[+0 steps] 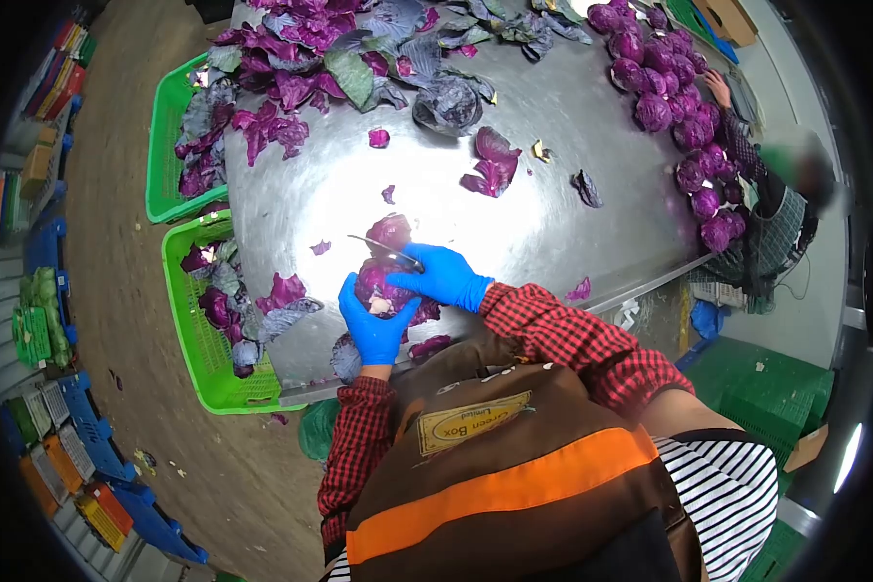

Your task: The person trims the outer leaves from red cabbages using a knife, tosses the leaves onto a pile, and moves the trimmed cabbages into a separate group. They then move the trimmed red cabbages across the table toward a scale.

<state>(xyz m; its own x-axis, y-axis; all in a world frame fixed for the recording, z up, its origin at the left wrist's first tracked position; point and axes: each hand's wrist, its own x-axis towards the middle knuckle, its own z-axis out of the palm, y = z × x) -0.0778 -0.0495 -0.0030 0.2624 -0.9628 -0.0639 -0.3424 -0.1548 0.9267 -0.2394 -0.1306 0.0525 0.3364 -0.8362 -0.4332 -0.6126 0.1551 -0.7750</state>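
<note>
My left hand (374,330), in a blue glove, cups a red cabbage (371,280) from its lower left side, close to the near edge of the metal table. The pale cut stem of the cabbage faces me. My right hand (446,275), gloved in blue too, is closed round a knife (382,248). Its thin blade points to the left across the top of the cabbage. Just beyond the blade lies a loose purple leaf (391,231). More purple leaves (430,345) lie near my wrists.
Trimmed leaves (291,58) are heaped at the table's far left. A row of cabbages (654,112) lines the right side, where another person's hand (718,88) reaches in. Two green crates (186,335) with leaves stand along the left edge of the metal table (592,247).
</note>
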